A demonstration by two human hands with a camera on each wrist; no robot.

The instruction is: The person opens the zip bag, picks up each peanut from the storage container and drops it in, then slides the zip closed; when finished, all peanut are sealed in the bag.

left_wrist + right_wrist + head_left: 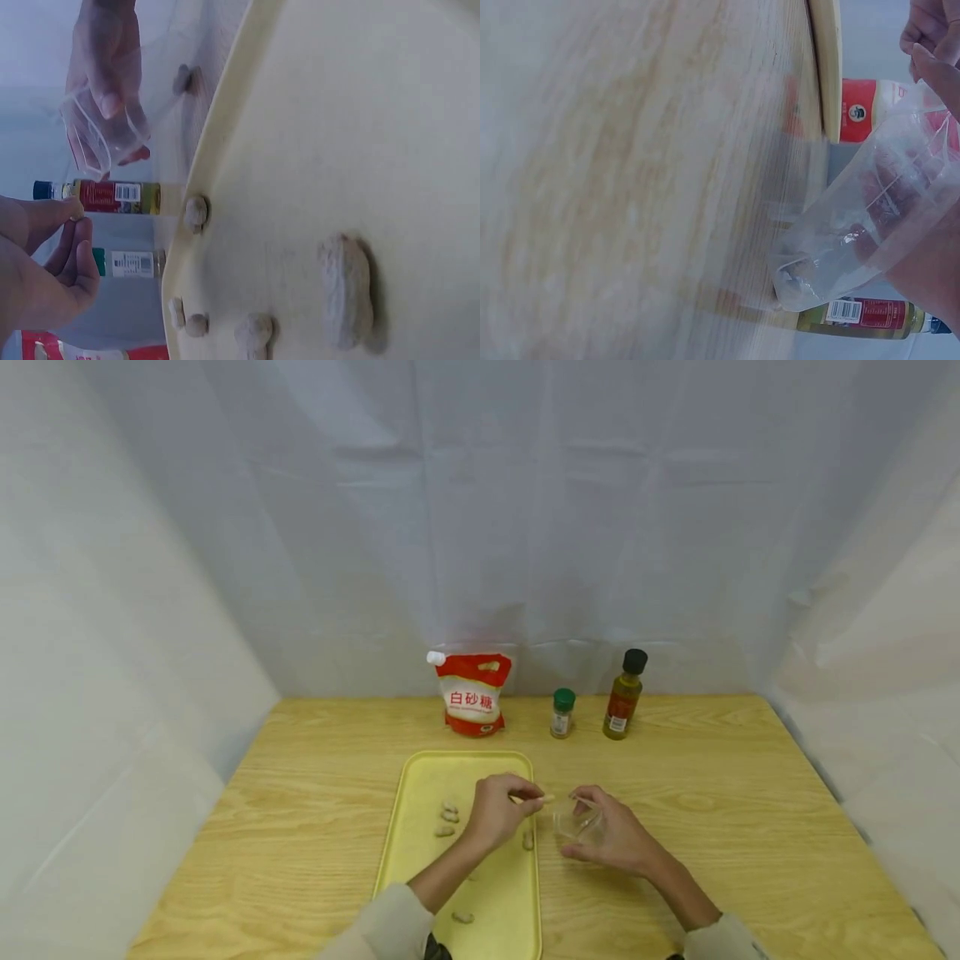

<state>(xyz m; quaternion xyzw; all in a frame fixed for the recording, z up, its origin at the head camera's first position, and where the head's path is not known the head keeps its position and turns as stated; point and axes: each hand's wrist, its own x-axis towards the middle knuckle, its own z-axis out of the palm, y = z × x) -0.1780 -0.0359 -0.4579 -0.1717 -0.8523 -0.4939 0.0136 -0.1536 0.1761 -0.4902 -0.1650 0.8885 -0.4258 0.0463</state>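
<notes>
My left hand (pixel 498 810) is over the right edge of a yellow tray (pixel 491 877). Between thumb and fingertips it pinches a small pale peanut (pixel 549 798), mostly covered in the left wrist view. To its right, my right hand (pixel 617 837) holds a clear plastic bag (pixel 840 232) with the mouth spread and tilted toward the left hand. A peanut (pixel 181 79) shows through the lower end of the bag. Several unshelled peanuts lie on the tray, including one peanut (pixel 528 840) by its right rim and another peanut (pixel 462 917) near the front.
Behind the tray stands a red and white sugar pouch (pixel 472 697) with a white cap. A small green-capped jar (pixel 561 714) and a dark-capped oil bottle (pixel 624 697) stand right of it. Pale sheeting (pixel 480 510) encloses the wooden table (pixel 300 793) at the back and sides.
</notes>
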